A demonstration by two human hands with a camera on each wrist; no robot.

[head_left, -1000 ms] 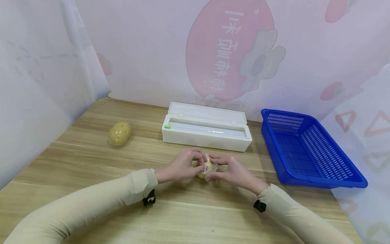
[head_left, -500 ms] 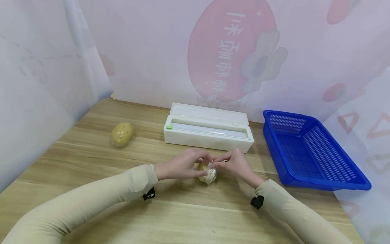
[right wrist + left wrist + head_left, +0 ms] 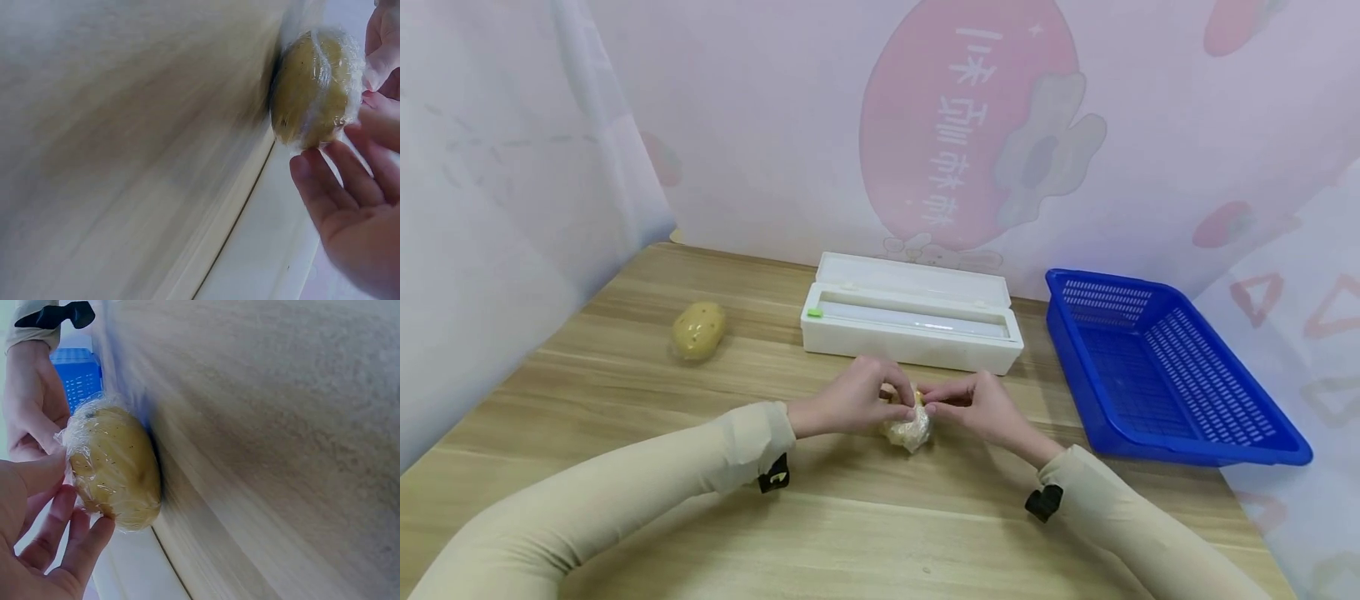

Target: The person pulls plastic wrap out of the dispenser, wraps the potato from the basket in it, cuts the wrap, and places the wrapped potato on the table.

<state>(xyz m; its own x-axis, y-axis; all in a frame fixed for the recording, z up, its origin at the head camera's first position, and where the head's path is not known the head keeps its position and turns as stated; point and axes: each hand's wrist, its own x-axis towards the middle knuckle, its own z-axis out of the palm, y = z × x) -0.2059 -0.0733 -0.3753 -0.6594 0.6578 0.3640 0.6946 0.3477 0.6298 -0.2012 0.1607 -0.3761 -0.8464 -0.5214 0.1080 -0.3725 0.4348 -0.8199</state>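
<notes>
A potato wrapped in crinkled cling film rests on the table between the two hands. My left hand pinches the gathered film on top, its fingertips against the near-left side in the head view. From the right, my right hand pinches the film at the same top spot, other fingers touching the potato's far side in the right wrist view. Much of the potato is hidden behind the fingers in the head view. A second potato, with a shiny film around it, lies apart on the left.
Behind the hands stands a long white cling film box with its lid up, a roll inside and a green slider at its left end. At the right is a blue plastic basket with slotted sides. Printed fabric hangs behind the wooden table.
Both hands have shifted their fingers over the film, drawing it together at the top of the potato. The right fingers moved from the side to a pinch there. The other things stayed put.
</notes>
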